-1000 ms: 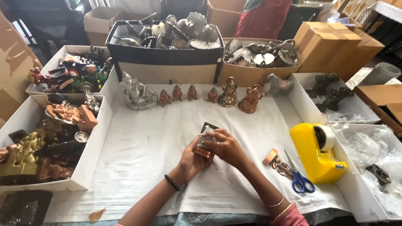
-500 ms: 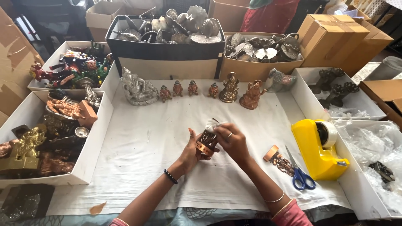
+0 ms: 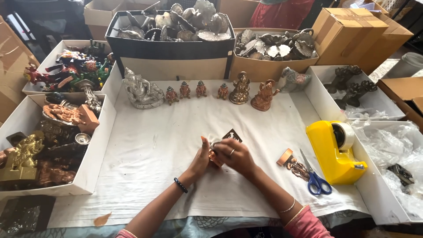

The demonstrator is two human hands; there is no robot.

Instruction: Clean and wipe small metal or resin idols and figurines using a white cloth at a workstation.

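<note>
Both my hands meet over the middle of the white cloth. My left hand and my right hand together grip a small copper-coloured figurine, mostly hidden by my fingers, with a bit of clear wrap around it. A dark card peeks out just behind my right hand. A bead bracelet sits on my left wrist, a ring on my right hand.
A row of small figurines and a silver idol stand at the back. A yellow tape dispenser, blue scissors and a lying figurine are at right. Boxes of statues flank the left and rear.
My hands have closed more tightly around the small figurine and turned it; it now shows less between my fingers. The camera view has tilted slightly.
</note>
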